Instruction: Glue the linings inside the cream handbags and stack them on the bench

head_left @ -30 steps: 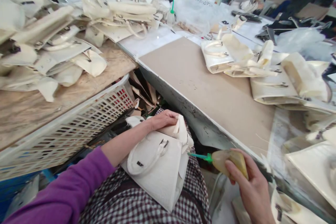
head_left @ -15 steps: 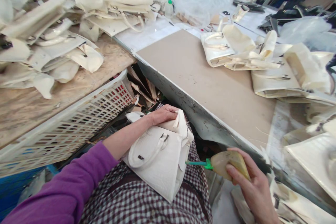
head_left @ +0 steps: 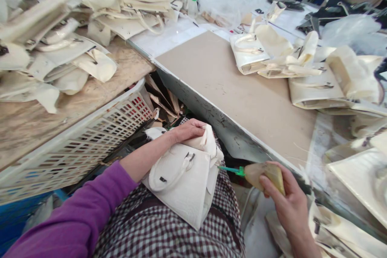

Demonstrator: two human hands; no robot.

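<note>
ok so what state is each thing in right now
handbag, lying on the lap, handle flat
left hand, closed on its top flap
squeeze bottle, held sideways, green nozzle pointing at the handbag
right hand, gripping the squeeze bottle
small bottle, upright on the table

White crate (head_left: 90, 142); cardboard sheet (head_left: 242, 96); stacked cream bags (head_left: 142, 0)

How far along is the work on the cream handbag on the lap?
Done: the cream handbag carries its handle and fittings. In hand: the left hand grips its folded top flap; the right hand holds a squeeze bottle, green nozzle aimed at the bag, not touching. Left: applying whatever the bottle holds; more cream bags lie on the table.
</note>
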